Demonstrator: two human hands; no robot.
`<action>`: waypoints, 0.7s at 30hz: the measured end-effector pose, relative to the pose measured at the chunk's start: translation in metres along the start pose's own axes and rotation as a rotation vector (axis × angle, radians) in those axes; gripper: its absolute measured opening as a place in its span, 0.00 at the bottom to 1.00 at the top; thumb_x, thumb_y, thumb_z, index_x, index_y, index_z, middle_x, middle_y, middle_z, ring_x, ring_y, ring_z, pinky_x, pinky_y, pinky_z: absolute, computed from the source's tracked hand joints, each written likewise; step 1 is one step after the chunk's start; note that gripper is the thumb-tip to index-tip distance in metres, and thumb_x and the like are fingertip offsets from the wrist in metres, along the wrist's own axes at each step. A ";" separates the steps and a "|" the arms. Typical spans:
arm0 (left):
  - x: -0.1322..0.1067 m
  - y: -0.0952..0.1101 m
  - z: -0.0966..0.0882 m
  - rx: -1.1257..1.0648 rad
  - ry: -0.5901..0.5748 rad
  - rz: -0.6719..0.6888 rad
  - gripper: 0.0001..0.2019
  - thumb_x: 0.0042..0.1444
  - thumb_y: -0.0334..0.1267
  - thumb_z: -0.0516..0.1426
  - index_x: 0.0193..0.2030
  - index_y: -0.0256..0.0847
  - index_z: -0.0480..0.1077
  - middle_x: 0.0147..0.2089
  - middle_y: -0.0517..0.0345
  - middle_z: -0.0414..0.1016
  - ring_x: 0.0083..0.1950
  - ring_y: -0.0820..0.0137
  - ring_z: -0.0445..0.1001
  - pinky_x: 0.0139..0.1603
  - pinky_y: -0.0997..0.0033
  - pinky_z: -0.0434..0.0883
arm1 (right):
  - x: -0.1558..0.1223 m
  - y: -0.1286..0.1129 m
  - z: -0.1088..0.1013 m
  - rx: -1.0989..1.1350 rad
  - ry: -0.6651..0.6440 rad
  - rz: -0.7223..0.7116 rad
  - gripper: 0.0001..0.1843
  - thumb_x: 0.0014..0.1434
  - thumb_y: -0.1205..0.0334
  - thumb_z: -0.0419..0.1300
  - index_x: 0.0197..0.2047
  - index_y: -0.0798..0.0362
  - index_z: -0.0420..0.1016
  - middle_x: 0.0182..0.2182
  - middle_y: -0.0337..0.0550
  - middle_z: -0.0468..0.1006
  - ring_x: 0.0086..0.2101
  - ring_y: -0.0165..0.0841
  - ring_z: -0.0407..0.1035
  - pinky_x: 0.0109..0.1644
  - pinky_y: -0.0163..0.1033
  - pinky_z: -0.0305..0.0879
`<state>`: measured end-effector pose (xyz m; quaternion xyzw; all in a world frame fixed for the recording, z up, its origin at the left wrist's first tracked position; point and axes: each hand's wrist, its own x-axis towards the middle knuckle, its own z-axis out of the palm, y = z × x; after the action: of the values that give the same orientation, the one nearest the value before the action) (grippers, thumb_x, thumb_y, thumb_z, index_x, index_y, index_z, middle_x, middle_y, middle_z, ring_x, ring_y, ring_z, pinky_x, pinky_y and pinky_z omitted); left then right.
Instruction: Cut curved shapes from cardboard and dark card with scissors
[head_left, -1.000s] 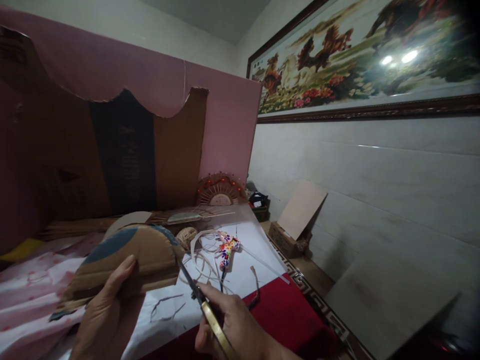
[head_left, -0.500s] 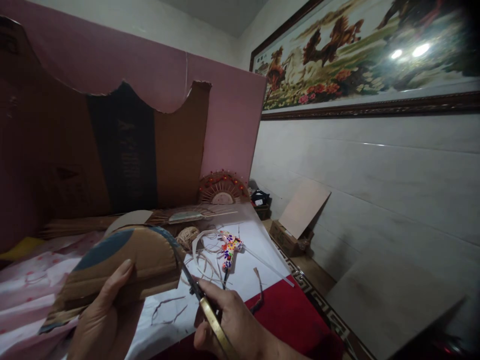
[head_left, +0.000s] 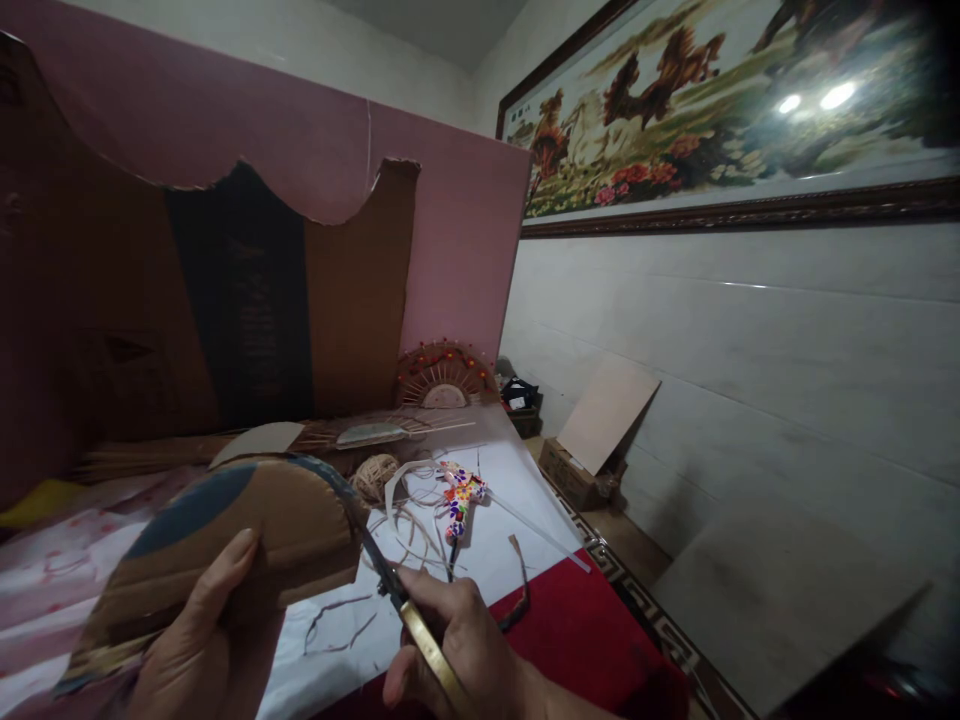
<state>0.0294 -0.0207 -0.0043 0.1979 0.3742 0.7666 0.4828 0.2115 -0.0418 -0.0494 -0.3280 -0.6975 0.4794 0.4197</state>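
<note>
My left hand (head_left: 191,640) grips a curved piece of brown cardboard (head_left: 247,535) with a dark blue patch, thumb lying on its face. My right hand (head_left: 457,650) is closed round the gold handles of scissors (head_left: 397,595). The dark blades reach up along the cardboard's rounded right edge. Thin cardboard offcuts (head_left: 337,620) lie on the white sheet (head_left: 495,540) below the blades.
A ball of twine (head_left: 375,475), pale strips (head_left: 409,520) and a colourful glue gun (head_left: 459,498) lie on the white sheet. A fan-shaped craft piece (head_left: 442,378) stands against a large pink and brown cardboard backdrop (head_left: 315,250). A red cloth (head_left: 585,640) covers the table's near edge; boxes (head_left: 577,470) sit on the floor.
The cardboard has turned slightly in my left hand and dropped lower left. The scissors have crept a little along its curved edge.
</note>
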 end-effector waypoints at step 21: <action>-0.007 0.000 0.003 0.055 0.042 -0.121 0.16 0.53 0.30 0.60 0.47 0.51 0.77 0.45 0.63 0.83 0.50 0.67 0.79 0.40 0.76 0.78 | 0.001 -0.007 -0.004 -0.084 0.086 0.000 0.36 0.39 0.31 0.68 0.36 0.56 0.70 0.16 0.28 0.58 0.21 0.24 0.50 0.22 0.30 0.46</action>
<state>0.0344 -0.0259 -0.0020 0.1720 0.4166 0.7293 0.5148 0.2138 -0.0414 -0.0417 -0.3655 -0.6983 0.4353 0.4351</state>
